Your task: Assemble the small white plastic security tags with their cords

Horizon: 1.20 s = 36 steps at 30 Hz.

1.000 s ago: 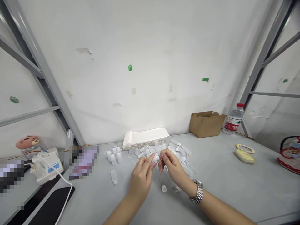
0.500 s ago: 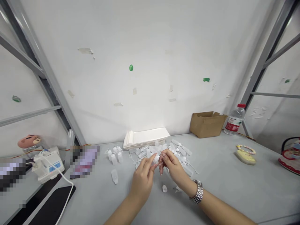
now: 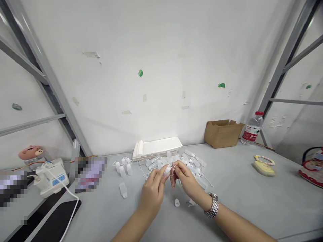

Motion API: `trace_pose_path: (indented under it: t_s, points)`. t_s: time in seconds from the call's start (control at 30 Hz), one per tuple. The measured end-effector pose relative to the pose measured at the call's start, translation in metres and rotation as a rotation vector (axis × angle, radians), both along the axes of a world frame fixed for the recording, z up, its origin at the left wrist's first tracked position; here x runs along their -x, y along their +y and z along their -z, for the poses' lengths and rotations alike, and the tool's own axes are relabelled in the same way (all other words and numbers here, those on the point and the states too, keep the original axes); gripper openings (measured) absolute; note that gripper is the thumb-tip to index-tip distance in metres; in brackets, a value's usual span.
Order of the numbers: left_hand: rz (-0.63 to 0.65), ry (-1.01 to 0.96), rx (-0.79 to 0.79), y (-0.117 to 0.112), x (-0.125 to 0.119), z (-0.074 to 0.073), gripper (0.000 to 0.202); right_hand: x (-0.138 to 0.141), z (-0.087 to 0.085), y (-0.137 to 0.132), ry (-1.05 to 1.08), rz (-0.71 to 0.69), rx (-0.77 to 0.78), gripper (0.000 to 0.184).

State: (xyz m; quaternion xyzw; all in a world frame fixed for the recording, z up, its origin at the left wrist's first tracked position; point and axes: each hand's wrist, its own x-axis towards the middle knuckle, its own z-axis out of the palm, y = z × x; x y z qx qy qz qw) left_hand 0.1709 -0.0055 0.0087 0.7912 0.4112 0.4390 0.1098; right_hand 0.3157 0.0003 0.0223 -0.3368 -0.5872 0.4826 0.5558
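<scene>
Far left of the work: a group of small translucent plastic bottles with white tops [image 3: 122, 170], upright, close together. Nearer the person, a translucent, flat, bottle-shaped plastic piece [image 3: 123, 190] lies on its side, apart from them.

Left hand [image 3: 152, 189]: thumb and fingers pinching a small white plastic fitting [image 3: 167, 170], raised in front of the heap; its lower part is hidden by the fingers. Behind, a stack of long white paper sheets or sleeves [image 3: 160, 146].

Between the hands, a thin pale plastic loop [image 3: 172, 172] bows out from the fitting. Good practice here, in my judgement: left pinch firm but light, since soft plastic may squash; the right guiding the loop without twisting it. A slack, bent strap could spring off.

Below the hands, a small white plastic cap [image 3: 177, 202] on the table, well within reach of a wrist; worth not brushing it.

Right hand [image 3: 186, 177]: fingertips closed at the loop, seemingly gripping it; exact contact too small to tell. Beyond and beside it, a heap of loose translucent and white plastic parts [image 3: 195, 162]. Steel-coloured link watch [image 3: 213, 205] on that wrist.
</scene>
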Motion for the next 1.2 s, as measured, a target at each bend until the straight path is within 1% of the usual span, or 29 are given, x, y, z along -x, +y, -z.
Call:
trace_pose_path:
  t_s: [0.1,0.2,0.27,0.33,0.47,0.6,0.8,0.97,1.2]
  points:
    - [-0.020,0.008,-0.004,-0.001,-0.001,-0.002,0.036,-0.001,0.000,0.002,-0.004,0.048,0.004,0.030]
    - [-0.031,0.011,-0.016,-0.002,-0.002,-0.003,0.034,-0.002,-0.002,0.004,0.024,0.109,-0.004,0.025]
    - [-0.036,0.011,-0.018,-0.002,-0.003,-0.004,0.034,-0.004,-0.004,0.004,0.033,0.128,-0.013,0.023]
    - [-0.044,0.014,-0.013,-0.003,-0.003,-0.006,0.034,-0.005,-0.007,0.003,0.026,0.139,-0.009,0.024]
    - [-0.071,0.011,0.039,-0.003,-0.003,-0.007,0.034,-0.008,-0.012,0.002,0.010,0.153,0.022,0.026]
    - [-0.085,-0.019,0.096,-0.002,-0.002,-0.007,0.034,-0.009,-0.013,0.001,0.025,0.188,0.040,0.023]
    - [-0.092,-0.011,0.124,-0.001,-0.001,-0.006,0.034,-0.008,-0.014,0.000,0.077,0.225,0.054,0.020]
    - [-0.087,-0.028,0.101,0.001,-0.001,-0.007,0.033,-0.010,-0.015,0.001,0.099,0.228,0.050,0.020]
    - [-0.077,-0.022,0.034,-0.002,-0.001,-0.008,0.033,-0.011,-0.015,0.002,0.024,0.223,0.079,0.025]
